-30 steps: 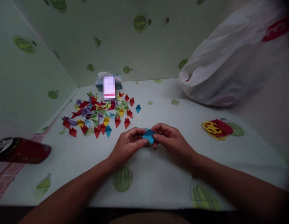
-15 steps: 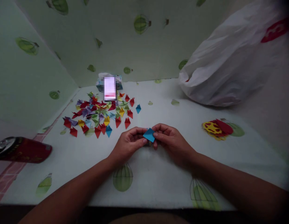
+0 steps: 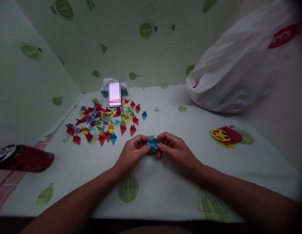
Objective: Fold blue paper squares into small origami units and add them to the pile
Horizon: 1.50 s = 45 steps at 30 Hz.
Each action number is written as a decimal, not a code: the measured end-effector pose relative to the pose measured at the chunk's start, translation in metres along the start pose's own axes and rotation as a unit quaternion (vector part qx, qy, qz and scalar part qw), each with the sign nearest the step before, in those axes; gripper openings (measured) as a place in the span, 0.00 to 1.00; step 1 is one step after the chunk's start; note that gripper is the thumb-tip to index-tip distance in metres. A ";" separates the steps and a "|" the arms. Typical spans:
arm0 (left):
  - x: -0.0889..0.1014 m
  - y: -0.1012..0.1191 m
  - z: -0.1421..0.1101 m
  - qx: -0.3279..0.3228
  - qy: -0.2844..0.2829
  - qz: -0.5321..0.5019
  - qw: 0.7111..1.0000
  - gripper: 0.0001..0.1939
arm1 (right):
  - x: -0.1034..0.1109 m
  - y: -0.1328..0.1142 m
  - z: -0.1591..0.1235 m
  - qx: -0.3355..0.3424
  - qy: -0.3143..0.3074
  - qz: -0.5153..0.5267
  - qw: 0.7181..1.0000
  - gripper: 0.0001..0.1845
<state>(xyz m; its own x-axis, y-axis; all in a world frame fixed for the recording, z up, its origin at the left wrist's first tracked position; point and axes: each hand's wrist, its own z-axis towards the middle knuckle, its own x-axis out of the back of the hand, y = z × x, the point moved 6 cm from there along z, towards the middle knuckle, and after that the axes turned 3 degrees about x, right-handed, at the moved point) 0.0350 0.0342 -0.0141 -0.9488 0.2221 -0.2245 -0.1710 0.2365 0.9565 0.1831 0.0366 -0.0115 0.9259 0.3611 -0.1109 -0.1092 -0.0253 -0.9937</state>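
Observation:
Between my two hands is a small piece of folded blue paper (image 3: 153, 143), held just above the table near the middle of the view. My left hand (image 3: 136, 151) pinches its left side between thumb and fingers. On the other side, my right hand (image 3: 174, 149) grips the right corner with its thumb on top. Part of the paper is hidden behind my fingers. Something flat with a pale and yellow edge shows just behind the blue paper, too small to make out. Beyond my left hand lies a pile of colourful folded paper figures (image 3: 101, 123).
A lit phone (image 3: 115, 94) leans on a tissue box (image 3: 125, 87) behind the pile. At far left lies a red drink can (image 3: 29, 158). Yellow and red paper cutouts (image 3: 226, 136) rest on the right. A large white plastic bag (image 3: 226, 74) stands at back right.
The blue paper has tilted and looks flatter and narrower, with a fold showing below. My hands have shifted slightly, both still gripping it. The whole view has moved a little.

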 end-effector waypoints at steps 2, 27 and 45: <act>0.002 -0.001 0.000 -0.001 0.011 -0.001 1.000 0.13 | -0.002 -0.001 0.000 0.005 -0.009 0.012 1.000 0.12; 0.000 0.006 -0.003 -0.021 0.042 0.043 0.998 0.09 | 0.002 -0.006 -0.003 0.050 0.008 -0.071 0.996 0.09; -0.001 0.002 -0.002 -0.035 0.013 0.053 0.998 0.08 | 0.005 -0.011 -0.008 0.050 0.046 -0.119 0.991 0.11</act>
<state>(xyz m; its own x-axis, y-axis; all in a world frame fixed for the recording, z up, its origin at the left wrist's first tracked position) 0.0354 0.0329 -0.0112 -0.9691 0.2170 -0.1175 -0.0868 0.1462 0.9854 0.1917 0.0311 -0.0009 0.9582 0.2595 0.1202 0.0847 0.1439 -0.9860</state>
